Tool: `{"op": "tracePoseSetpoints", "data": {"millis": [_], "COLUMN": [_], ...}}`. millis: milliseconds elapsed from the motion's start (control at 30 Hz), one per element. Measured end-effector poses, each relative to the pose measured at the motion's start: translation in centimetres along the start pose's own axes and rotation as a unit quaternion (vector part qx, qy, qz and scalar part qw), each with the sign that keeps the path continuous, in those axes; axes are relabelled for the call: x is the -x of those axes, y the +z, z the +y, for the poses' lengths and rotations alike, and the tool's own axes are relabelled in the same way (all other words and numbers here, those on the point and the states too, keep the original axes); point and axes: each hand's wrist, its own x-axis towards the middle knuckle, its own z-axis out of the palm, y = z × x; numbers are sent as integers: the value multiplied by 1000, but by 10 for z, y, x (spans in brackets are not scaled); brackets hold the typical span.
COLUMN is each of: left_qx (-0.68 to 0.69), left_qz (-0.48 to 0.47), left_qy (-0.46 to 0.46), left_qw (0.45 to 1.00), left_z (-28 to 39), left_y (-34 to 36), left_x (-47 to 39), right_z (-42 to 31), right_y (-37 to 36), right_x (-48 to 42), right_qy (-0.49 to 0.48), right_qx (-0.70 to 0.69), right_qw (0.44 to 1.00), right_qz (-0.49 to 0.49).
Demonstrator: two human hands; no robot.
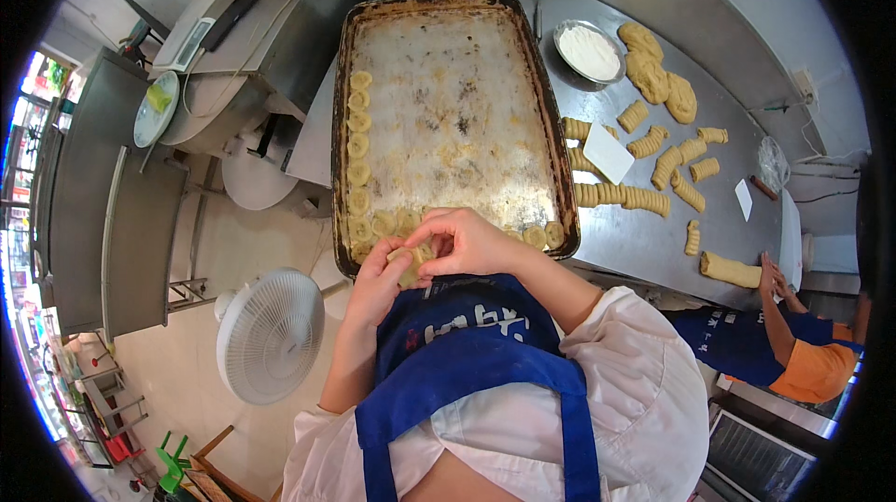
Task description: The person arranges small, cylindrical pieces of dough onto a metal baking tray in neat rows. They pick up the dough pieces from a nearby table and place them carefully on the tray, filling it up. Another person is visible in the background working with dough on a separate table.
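Both hands meet over the near edge of a worn metal baking tray [448, 117]. My left hand [374, 281] pinches a small piece of pale yellow dough [411, 270] between thumb and fingers. The fingertips of my right hand [472, 242] press on the same piece from the other side, partly hiding it. Small round dough pieces with dented middles [358, 145] run in a column along the tray's left side. More rounds [383, 223] lie along the near edge, some behind my hands, reaching the near right corner [554, 234].
Right of the tray, sliced dough rolls [623, 197], a white scraper [608, 153], a flour bowl [590, 53] and dough lumps [649, 68] rest on the steel table [630, 250]. A co-worker's hands [771, 277] touch a dough log [730, 270]. A fan [271, 336] stands left.
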Motion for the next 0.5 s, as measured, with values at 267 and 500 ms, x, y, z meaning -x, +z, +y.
{"op": "tracePoseSetpoints", "data": {"millis": [267,500], "left_qx": [-490,213], "left_qz": [88,-24], "left_qy": [222,94], "left_qw": [838,972], "left_z": [14,28], "left_y": [3,-15], "left_x": [0,6], "right_z": [3,52], "right_y": [-16,-43], "right_x": [5,0], "right_qy": [3,62], "right_qx": [157,221], "right_qw": [987,966], "right_qz": [33,117]}}
